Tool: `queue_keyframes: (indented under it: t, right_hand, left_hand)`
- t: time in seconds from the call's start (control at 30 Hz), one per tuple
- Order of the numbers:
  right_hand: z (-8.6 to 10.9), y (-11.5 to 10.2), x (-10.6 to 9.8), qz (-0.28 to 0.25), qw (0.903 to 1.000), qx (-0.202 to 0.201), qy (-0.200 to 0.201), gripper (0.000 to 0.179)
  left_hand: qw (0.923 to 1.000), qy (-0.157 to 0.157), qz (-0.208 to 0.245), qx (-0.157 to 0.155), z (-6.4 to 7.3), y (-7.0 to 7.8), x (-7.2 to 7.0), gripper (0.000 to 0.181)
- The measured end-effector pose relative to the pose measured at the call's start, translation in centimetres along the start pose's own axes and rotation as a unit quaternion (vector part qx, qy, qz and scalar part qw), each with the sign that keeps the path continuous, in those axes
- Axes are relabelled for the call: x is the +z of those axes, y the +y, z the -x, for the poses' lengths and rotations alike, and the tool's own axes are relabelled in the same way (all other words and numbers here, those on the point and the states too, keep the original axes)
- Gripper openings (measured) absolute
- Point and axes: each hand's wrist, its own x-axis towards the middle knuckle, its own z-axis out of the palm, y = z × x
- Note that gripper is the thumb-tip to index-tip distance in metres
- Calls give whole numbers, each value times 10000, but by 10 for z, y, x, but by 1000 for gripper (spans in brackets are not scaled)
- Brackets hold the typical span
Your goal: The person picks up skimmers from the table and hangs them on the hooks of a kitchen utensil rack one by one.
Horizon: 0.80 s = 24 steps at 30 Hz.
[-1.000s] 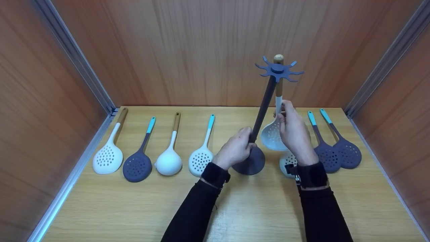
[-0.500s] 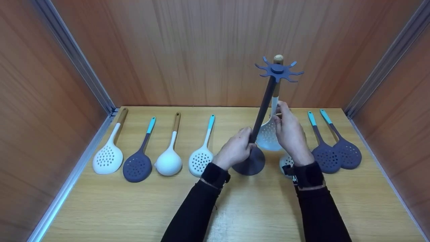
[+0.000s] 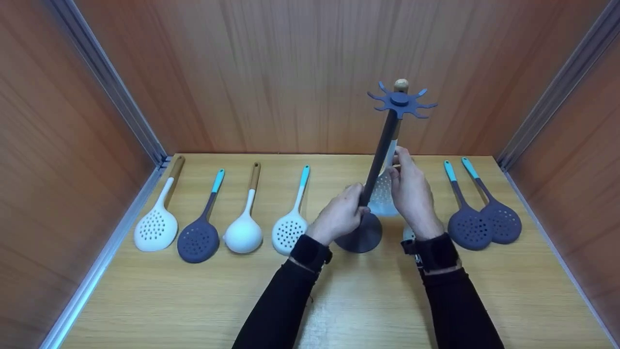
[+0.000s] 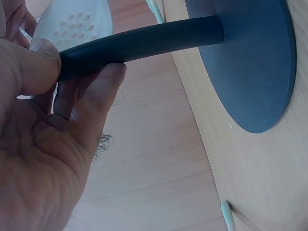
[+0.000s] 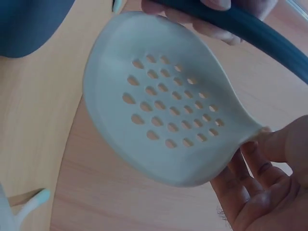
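Note:
A dark utensil stand [image 3: 380, 160] with a round base and a crown of curved hooks stands on the table. My left hand [image 3: 339, 215] grips its pole low down, thumb and fingers round it in the left wrist view. My right hand [image 3: 414, 196] pinches the neck of a white skimmer [image 5: 168, 101] with a perforated head. The skimmer hangs upright behind the pole, its wooden handle [image 3: 401, 86] up at the hooks. Whether the handle is hooked on cannot be told. The pole and my right hand hide part of the skimmer in the head view.
On the left lie a white skimmer [image 3: 156, 229], a dark skimmer [image 3: 197, 241], a white ladle [image 3: 243, 234] and a turquoise-handled white skimmer [image 3: 289, 230]. Two dark skimmers [image 3: 470, 228] overlap at right. Another white utensil [image 3: 409, 233] is mostly hidden under my right wrist. Wooden panels [image 3: 290, 72] enclose the table.
My right hand has shifted left, swinging the skimmer's head behind the pole, while its handle top stays at the hooks. My left hand and the stand have hardly moved.

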Motion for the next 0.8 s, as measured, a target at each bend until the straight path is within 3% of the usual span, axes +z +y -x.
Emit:
queue_keyframes:
  t: [0.23,0.53,0.8]
  right_hand:
    - [1,-2,0,-26,10000,22,-67,43]
    - [2,-1,-20,303,9986,145,-420,43]
    - [2,6,-29,448,9987,72,-210,41]
  left_hand:
    - [9999,-66,98,-93,0,1,0,31]
    - [9998,-74,144,-72,0,1,0,31]
    - [10000,-15,-6,-40,1,2,-1,25]
